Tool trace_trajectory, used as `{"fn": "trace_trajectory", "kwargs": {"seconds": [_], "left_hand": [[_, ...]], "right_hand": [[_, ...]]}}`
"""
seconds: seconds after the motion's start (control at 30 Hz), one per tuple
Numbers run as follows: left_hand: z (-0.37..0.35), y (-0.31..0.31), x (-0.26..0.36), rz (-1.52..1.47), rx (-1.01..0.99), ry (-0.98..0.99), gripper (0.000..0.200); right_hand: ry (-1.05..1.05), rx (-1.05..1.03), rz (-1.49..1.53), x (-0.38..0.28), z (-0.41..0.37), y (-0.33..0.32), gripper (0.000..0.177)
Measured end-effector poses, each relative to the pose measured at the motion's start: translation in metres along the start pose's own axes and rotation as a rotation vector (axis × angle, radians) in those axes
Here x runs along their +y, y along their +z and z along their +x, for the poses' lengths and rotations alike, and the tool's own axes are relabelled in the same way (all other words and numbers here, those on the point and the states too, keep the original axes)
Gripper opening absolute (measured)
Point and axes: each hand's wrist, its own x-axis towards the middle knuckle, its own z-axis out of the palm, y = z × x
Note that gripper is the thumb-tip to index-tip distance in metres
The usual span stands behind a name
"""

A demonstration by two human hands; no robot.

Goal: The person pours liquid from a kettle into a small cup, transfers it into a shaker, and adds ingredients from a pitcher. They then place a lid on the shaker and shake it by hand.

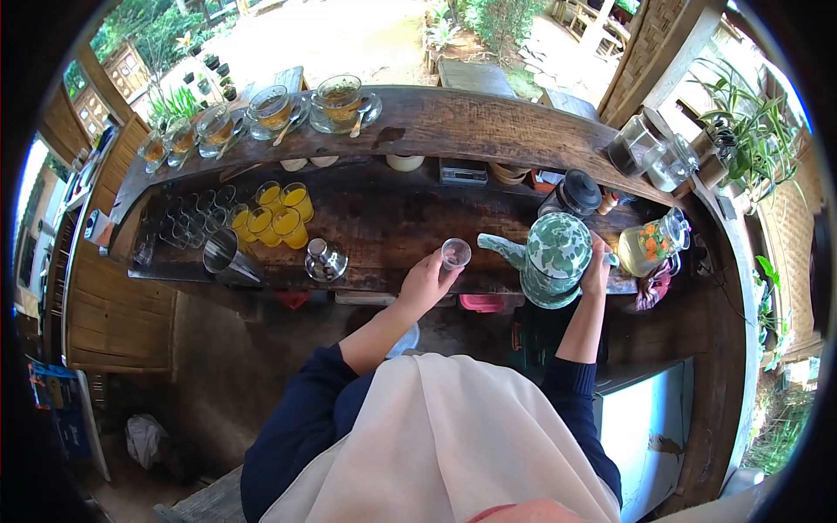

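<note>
Two grips, I noted: left hand (pixel 425 281) pinched clear tumbler (pixel 455 254); right hand (pixel 596 272) gripped enamel teapot (pixel 555 258) by handle (pixel 613 260), so spout (pixel 504 250) faced tumbler.

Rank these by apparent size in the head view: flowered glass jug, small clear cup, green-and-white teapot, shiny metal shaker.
Largest to smallest:
1. green-and-white teapot
2. flowered glass jug
3. shiny metal shaker
4. small clear cup
Apparent sizes only; nearness to the camera may enlarge the teapot.
</note>
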Motion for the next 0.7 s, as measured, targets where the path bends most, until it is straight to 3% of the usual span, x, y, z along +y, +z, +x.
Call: {"fn": "trace_trajectory", "kwargs": {"seconds": [0.1,0.17,0.7], "left_hand": [[0.000,0.001,-0.001,-0.003,-0.002,-0.009,0.040],[0.000,0.001,0.000,0.000,-0.001,-0.014,0.040],[0.002,-0.002,0.003,-0.017,0.002,0.010,0.043]], "right_hand": [[0.011,0.015,-0.011,0.001,0.001,-0.001,0.075],[0.007,-0.121,-0.095,0.002,0.004,-0.006,0.075],[-0.044,-0.162,-0.108,-0.029,0.005,0.017,0.068]]}}
